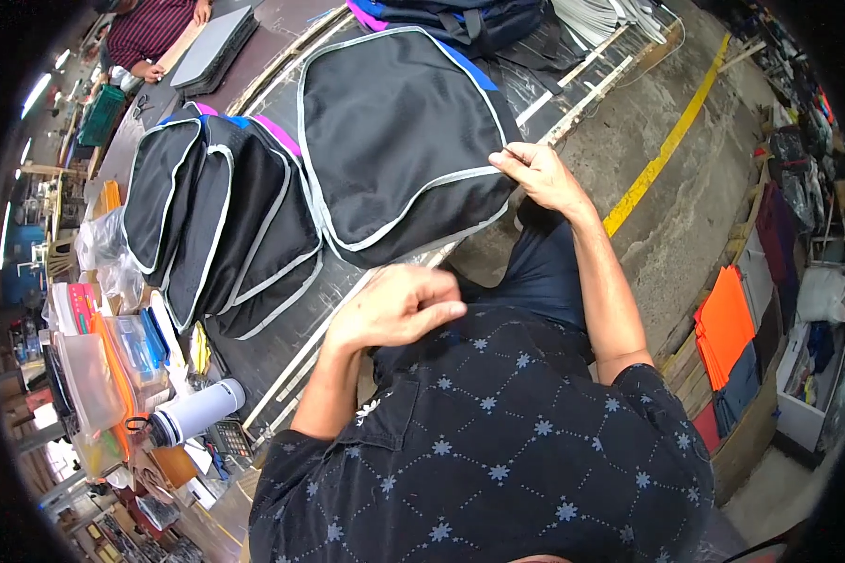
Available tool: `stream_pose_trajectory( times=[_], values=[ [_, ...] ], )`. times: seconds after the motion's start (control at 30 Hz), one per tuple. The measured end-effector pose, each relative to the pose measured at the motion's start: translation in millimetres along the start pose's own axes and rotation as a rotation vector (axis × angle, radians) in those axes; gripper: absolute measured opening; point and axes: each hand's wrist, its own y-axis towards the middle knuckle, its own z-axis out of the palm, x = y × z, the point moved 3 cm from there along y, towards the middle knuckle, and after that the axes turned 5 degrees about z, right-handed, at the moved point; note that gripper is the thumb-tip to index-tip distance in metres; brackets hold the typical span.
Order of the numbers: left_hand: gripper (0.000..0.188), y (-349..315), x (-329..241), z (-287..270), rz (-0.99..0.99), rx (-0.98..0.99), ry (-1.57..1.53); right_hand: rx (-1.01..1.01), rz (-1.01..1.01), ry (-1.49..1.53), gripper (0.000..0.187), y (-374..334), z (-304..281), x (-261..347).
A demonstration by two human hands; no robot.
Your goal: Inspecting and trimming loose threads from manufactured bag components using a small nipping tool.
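Right hand [540,178]: at about 1:30 in the view, thumb and fingers pinched tight on the grey-piped edge of the black bag, at the bag's own 4 o'clock.
Left hand [399,305]: just left of the view's middle, fingers curled with the thumb laid toward 3 o'clock, near the bag's lower edge; whether it touches or holds anything cannot be told.
Black bag [399,141]: at 12 o'clock, broad face up on the surface [258,361], grey piping all around, blue showing at its own 1 o'clock, lower right corner reaching past the surface's edge.
Bag pile [225,230]: at 10 o'clock, black pieces with grey piping leaning in a row, close against the bag.
Backpack [460,26]: at 12 o'clock, beyond the bag, black and blue.
White strips [606,19]: a bundle at 1 o'clock.
Grey sheets [214,52]: stacked at 11 o'clock, beside a co-worker [150,33] in a striped shirt.
Bottle [202,410]: at 8 o'clock, pale, lying tilted.
Yellow line [671,141]: on the floor at 2 o'clock.
Orange sheet [723,328]: at 3:30.
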Motion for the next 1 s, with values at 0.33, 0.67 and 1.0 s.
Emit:
stream_pose_trajectory(
  times=[0.33,0.67,1.0],
  values=[
    [0.056,-77,27,-41,-0.493,-0.819,0.535,-0.092,-0.068,-0.107,0.043,-2,-20,13],
    [0.039,-35,122,-78,-0.324,-0.946,0.124,-0.14,-0.029,-0.219,0.04,-3,-20,7],
    [0.045,-21,118,-85,-0.298,-0.945,0.346,-0.361,-0.423,-0.754,0.016,-10,3,79]
  ],
)
